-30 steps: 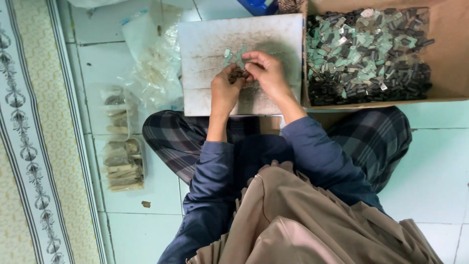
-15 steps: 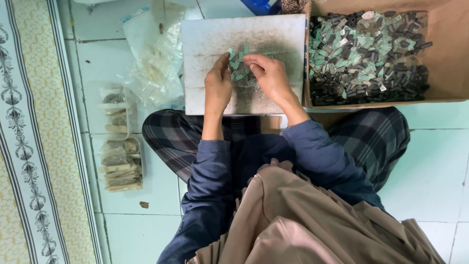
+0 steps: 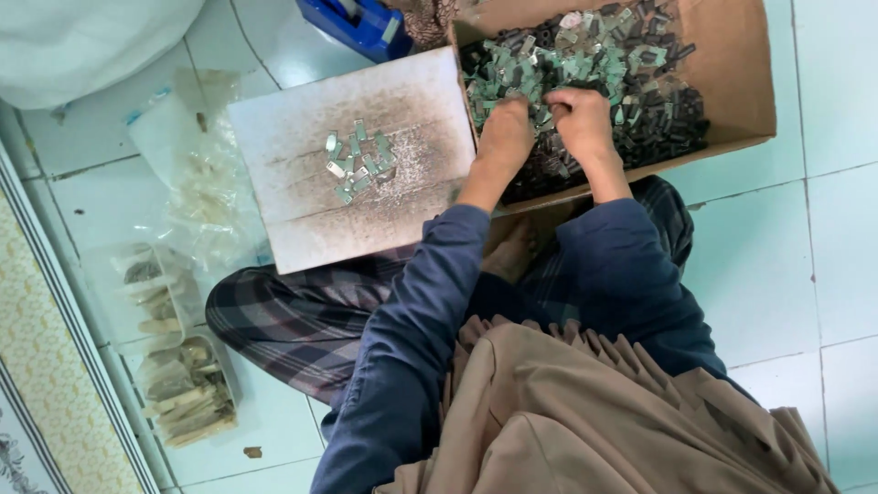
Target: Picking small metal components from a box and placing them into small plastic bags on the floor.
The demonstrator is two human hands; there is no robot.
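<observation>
I sit cross-legged on a tiled floor. Both my hands are down in an open cardboard box (image 3: 741, 82) filled with several small green and black flat pieces (image 3: 631, 73). My left hand (image 3: 506, 128) is curled into the pile near the box's left wall. Just to its right, my right hand (image 3: 581, 117) is curled into the same pile. The fingertips of both are buried among the pieces. A white, dirt-smudged board (image 3: 302, 220) lies left of the box and carries a small heap of green pieces (image 3: 358, 163).
A blue tape dispenser (image 3: 366, 23) lies beyond the board. Clear plastic bags (image 3: 197, 183) and filled packets (image 3: 187, 393) lie at the left on the floor. A white sack (image 3: 91, 37) is at the top left, a patterned mat edge (image 3: 37, 366) along the left.
Both hands have left the white board and moved right into the cardboard box. A small heap of green pieces stays on the board. The view has shifted.
</observation>
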